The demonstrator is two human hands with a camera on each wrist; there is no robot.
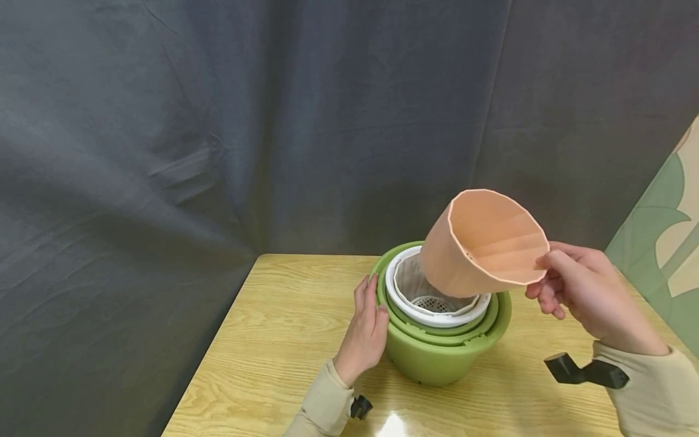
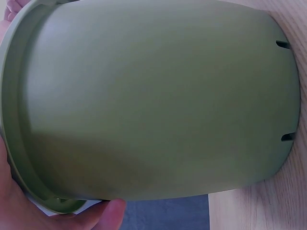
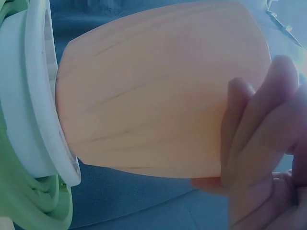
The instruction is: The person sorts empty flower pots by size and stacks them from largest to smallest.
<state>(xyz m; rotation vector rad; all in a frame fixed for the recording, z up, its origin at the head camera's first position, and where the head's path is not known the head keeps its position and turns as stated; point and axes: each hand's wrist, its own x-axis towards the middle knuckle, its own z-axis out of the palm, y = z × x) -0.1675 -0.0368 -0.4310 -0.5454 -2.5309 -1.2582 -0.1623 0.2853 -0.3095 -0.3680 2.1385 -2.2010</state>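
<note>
A peach-coloured faceted flower pot is tilted above a nested stack of pots, its mouth turned toward the head camera. My right hand pinches its rim, thumb inside and fingers against the outer wall. Below it, a white pot with a pale inner liner and a perforated bottom sits inside several nested green pots. My left hand grips the rim of the outer green pot at its left side. The left wrist view is mostly filled by that pot's green wall, with small slots near its base.
The stack stands on a light wood table. A dark grey curtain hangs behind and to the left. A wall with a green leaf pattern is at the right. Black wrist mounts sit on both sleeves.
</note>
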